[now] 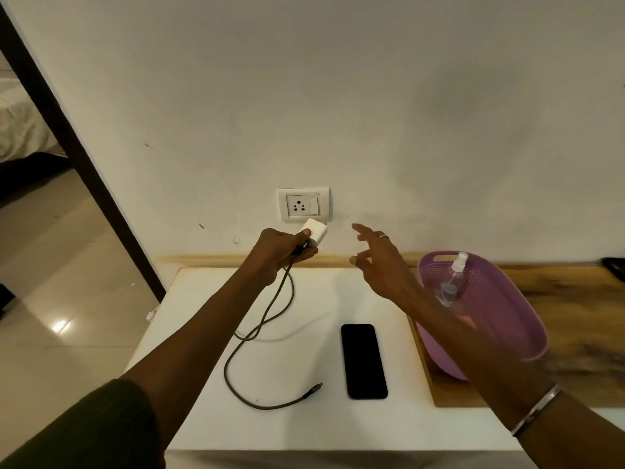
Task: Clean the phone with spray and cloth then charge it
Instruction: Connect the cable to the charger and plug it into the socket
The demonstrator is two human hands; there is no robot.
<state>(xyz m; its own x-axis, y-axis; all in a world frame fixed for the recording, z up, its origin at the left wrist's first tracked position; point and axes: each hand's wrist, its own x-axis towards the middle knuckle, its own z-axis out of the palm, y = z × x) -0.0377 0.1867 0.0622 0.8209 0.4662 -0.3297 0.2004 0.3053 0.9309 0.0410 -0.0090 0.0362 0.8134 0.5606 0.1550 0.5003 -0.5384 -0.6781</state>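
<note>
A black phone (pixel 363 361) lies flat, screen up, on the white table (pixel 209 428). My left hand (pixel 279 253) grips a white charger adapter (pixel 316 232), held up just below the white wall socket (pixel 303 204). From the adapter a dark cable (pixel 252 336) hangs and loops across the table, its free plug end (pixel 313 389) lying left of the phone. My right hand (pixel 378 262) hovers with fingers spread, right of the adapter, holding nothing. A clear spray bottle (pixel 451 280) lies in the purple basket (pixel 521 319). No cloth is visible.
The purple basket sits on a wooden board (pixel 575 299) to the right of the white table. A dark object (pixel 614 267) lies at the far right edge. A dark door frame (pixel 77 147) and tiled floor are to the left.
</note>
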